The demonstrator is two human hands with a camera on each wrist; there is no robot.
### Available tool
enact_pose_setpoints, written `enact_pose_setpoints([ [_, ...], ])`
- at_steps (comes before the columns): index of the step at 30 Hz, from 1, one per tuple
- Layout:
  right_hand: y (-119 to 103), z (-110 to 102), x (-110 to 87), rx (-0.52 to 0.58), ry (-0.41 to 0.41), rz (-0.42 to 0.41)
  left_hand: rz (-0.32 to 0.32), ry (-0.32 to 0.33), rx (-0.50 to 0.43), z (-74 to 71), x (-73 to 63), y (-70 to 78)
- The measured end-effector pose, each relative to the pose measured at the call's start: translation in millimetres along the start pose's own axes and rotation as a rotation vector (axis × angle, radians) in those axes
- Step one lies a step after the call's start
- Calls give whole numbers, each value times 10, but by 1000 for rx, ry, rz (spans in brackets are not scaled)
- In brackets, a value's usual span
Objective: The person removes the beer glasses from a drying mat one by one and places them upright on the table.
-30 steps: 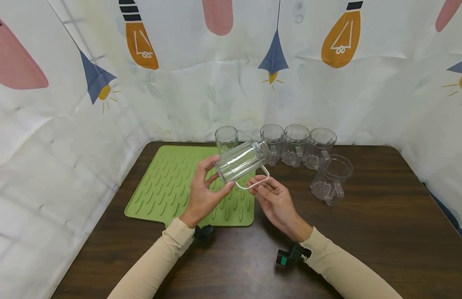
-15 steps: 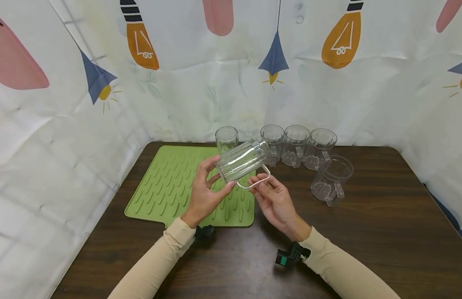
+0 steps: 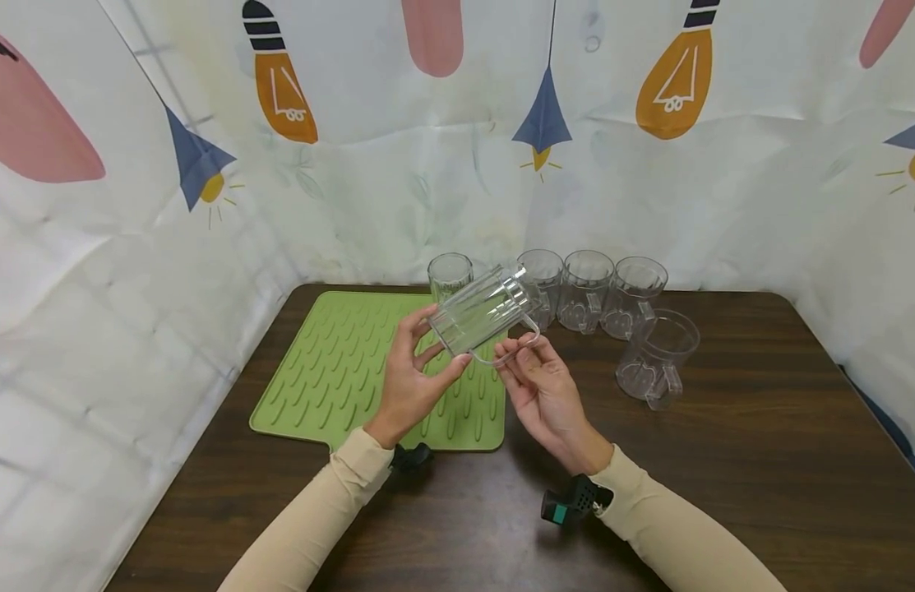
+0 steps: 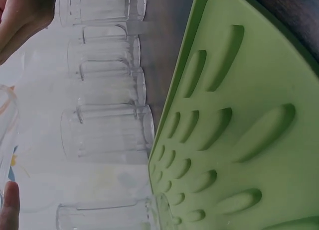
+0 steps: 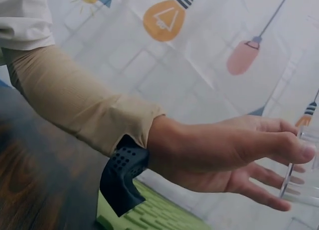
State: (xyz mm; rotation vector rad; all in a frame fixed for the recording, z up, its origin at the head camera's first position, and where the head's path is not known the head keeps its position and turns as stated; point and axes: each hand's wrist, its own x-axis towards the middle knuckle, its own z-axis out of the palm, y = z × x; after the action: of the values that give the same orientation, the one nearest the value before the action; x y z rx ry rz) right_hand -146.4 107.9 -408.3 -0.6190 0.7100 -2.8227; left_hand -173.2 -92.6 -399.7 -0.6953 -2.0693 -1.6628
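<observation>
A clear glass mug (image 3: 475, 316) is held in the air over the green mat (image 3: 309, 370), tilted with its mouth up to the right. My left hand (image 3: 413, 378) grips it round the base, thumb below and fingers behind. In the right wrist view that same left hand (image 5: 224, 155) has its fingers spread round the mug's base (image 5: 304, 182). With thumb and fingertips my right hand (image 3: 542, 390) pinches the mug's handle, which hangs on the lower side. The left wrist view catches only part of the right hand (image 4: 25, 18) and a left fingertip (image 4: 10, 205).
Behind the held mug, another clear glass (image 3: 450, 275) stands upright at the mat's back right corner. Further right, three mugs stand in a row, the middle one (image 3: 586, 288) among them. One more mug (image 3: 657, 358) stands nearer on the dark wooden table (image 3: 760, 427).
The mug's mouth end has risen slightly, and its handle has turned a little. Both hands keep their hold. The standing mugs have not moved.
</observation>
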Motion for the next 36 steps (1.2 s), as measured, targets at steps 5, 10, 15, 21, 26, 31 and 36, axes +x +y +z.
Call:
enact_pose_setpoints([
  [5,8,25,2,35,-44,5,8,-1,6,-17,3,22],
  [10,3,46,11,39,-57,-8,1,-17,10,-39,12,38],
  [15,-44,79,40,27,-74,-32,-30,-35,-33,-81,28,63],
  [21,-104,109,76,24,-87,-56,-18,-45,49,-173,45,47],
  [26,-152,123,100,18,-112,-68,-25,-14,245,-298,41,6],
  [31,-217,141,119,-13,-133,-73,-112,-27,427,-448,39,-3],
  [36,-293,150,134,-48,-150,-85,-167,-56,547,-594,6,-30],
])
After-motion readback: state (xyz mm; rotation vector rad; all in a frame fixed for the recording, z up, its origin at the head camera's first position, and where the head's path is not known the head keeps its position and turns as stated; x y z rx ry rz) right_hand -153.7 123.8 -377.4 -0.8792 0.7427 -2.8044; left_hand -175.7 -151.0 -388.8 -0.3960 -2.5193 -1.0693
